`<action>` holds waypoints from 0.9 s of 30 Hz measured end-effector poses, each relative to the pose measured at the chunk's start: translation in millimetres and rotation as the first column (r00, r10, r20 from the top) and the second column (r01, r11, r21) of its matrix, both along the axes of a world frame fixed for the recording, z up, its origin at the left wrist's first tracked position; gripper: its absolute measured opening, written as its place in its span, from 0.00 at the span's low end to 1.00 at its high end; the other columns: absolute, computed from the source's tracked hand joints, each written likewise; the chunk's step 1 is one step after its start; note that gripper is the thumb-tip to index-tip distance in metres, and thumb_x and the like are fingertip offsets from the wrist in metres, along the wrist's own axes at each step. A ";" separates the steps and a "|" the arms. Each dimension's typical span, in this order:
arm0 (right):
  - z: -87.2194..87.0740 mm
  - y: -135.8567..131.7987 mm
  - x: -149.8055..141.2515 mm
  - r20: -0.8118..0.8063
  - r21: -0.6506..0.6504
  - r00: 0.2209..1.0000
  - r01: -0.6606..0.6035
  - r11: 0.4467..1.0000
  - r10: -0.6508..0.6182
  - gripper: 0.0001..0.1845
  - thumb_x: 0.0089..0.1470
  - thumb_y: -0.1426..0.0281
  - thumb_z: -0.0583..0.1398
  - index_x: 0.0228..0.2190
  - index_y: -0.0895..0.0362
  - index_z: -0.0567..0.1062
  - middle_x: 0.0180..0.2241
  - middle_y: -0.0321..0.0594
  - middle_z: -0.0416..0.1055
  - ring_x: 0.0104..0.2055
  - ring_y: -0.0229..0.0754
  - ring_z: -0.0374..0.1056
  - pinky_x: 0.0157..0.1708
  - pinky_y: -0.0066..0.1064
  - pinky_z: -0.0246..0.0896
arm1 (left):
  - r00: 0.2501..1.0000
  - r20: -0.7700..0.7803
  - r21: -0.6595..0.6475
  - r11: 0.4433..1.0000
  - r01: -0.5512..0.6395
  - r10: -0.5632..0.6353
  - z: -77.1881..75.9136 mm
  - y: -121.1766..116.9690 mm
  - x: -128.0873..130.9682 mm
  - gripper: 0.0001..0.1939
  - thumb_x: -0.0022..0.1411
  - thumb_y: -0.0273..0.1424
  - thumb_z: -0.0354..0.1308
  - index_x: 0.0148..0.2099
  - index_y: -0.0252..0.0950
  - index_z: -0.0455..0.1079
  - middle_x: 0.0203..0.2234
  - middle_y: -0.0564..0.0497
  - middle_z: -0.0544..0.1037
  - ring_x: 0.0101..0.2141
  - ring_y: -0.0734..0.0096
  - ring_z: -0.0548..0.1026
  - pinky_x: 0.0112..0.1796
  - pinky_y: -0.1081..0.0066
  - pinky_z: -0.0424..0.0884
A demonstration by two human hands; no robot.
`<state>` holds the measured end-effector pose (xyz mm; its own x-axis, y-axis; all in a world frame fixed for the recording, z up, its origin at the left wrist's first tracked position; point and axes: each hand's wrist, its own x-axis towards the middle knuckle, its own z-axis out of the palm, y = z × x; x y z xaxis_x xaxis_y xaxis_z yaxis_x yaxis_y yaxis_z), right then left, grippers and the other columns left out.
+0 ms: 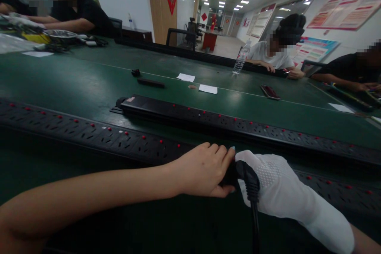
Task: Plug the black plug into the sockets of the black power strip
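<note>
A long black power strip [98, 137] with a row of red dots runs across the table in front of me. My bare left hand [206, 168] is wrapped over this strip, fingers on its far side and thumb on the near side. Right beside it, my right hand [275, 182], in a white dotted glove, grips a black power plug [246, 172] against the strip. The plug's cable [255, 222] hangs down toward me. Its prongs are hidden, so I cannot tell how far it is in. Beyond lies a second black power strip [184, 116].
On the green table [98, 77] are a black bar [151, 83], white paper slips [208, 89], a phone [270, 92] and a water bottle [241, 57]. Cables and a metal bowl [61, 34] lie far left. Several people sit around the table.
</note>
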<state>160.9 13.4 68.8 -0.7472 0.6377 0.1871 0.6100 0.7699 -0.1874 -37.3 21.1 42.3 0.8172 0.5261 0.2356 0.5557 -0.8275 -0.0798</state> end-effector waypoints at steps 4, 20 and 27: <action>-1.4 -0.3 1.4 0.017 0.009 1.000 0.020 1.000 -0.020 0.10 0.45 0.67 0.56 0.31 0.56 0.62 0.26 0.39 0.66 0.24 0.38 0.60 0.25 0.30 0.54 | 1.000 0.001 0.008 1.000 0.006 -0.006 0.1 0.8 -0.6 0.34 0.60 0.49 0.41 0.55 0.22 0.56 0.42 0.37 0.70 0.37 0.59 0.71 0.35 0.65 0.64; -5.9 0.8 -0.2 -0.023 0.036 1.000 0.020 0.999 -0.019 0.09 0.50 0.65 0.55 0.31 0.56 0.61 0.25 0.35 0.63 0.23 0.36 0.57 0.24 0.30 0.53 | 1.000 0.005 -0.091 0.995 0.026 -0.026 5.7 0.8 -3.3 0.34 0.62 0.47 0.42 0.58 0.22 0.52 0.44 0.36 0.70 0.42 0.57 0.70 0.40 0.62 0.64; -3.5 2.7 0.7 -0.031 -0.024 0.999 -0.009 1.000 0.008 0.08 0.51 0.67 0.55 0.32 0.57 0.61 0.26 0.35 0.64 0.25 0.35 0.59 0.25 0.29 0.53 | 0.984 0.151 -0.364 0.920 0.147 -0.098 18.7 10.5 -12.8 0.31 0.60 0.43 0.48 0.59 0.28 0.49 0.51 0.40 0.65 0.48 0.59 0.67 0.46 0.62 0.63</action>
<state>161.6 16.1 65.3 -0.7465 0.6362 0.1948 0.5974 0.7698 -0.2249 -50.0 31.6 60.9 0.8570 0.4935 0.1483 0.4332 -0.8458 0.3113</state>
